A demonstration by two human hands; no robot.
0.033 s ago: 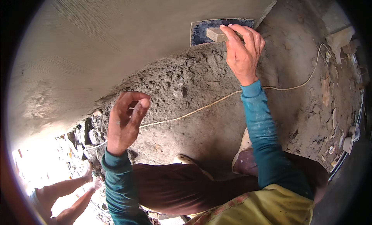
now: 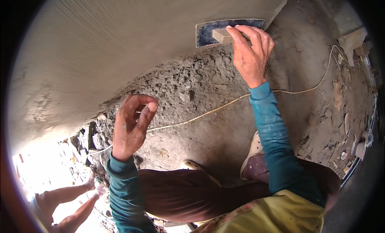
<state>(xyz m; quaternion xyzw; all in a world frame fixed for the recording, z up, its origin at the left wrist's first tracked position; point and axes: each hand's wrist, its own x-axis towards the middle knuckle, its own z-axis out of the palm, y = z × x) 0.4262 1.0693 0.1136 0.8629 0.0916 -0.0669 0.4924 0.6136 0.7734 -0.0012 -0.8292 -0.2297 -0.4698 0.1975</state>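
My right hand (image 2: 252, 56) grips the light block handle of a plastering float (image 2: 204, 34). The float's dark, smeared rectangular plate lies against the lower edge of the smooth grey plastered wall (image 2: 120, 36). My fingertips and thumb are wrapped over the handle, and part of it is hidden under them. My left hand (image 2: 130, 126) hangs in the air in front of the wall's foot, touching nothing. Its fingers are loosely curled, with the thumb close to the index fingertip and nothing visible between them.
Rough, crumbly mortar (image 2: 180, 80) lies along the wall's base. A pale cable (image 2: 208, 112) crosses the dirt floor near my clogs (image 2: 252, 150). Another person's bare legs (image 2: 70, 195) show at lower left beside rubble. Debris (image 2: 341, 152) lies at right.
The float and my right hand have shifted very slightly left. My left hand has moved a little to the right.
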